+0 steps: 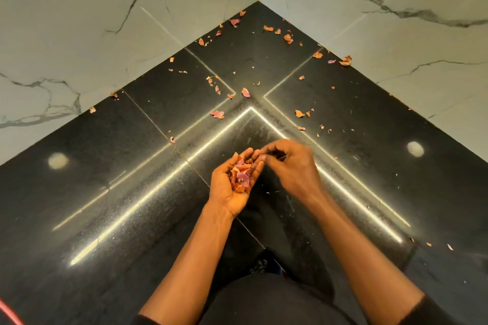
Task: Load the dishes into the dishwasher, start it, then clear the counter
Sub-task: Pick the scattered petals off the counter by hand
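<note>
Dry pink and orange peel scraps (245, 92) lie scattered over the far corner of a black stone counter (126, 179). My left hand (227, 194) is held palm up above the counter, cupped, with a small pile of the peels (241, 175) lying in it. Just to its right, my right hand (294, 166) has its fingertips drawn together near the left fingertips. They appear to pinch a thin dark sliver (280, 157) over the pile. No dishes or dishwasher are in view.
White marble walls (105, 34) meet in a corner behind the counter. More scraps lie along the right wall (346, 60) and near the counter's right front edge (449, 247). Ceiling lights reflect as bright strips on the stone. A red cord (10, 311) crosses the bottom left corner.
</note>
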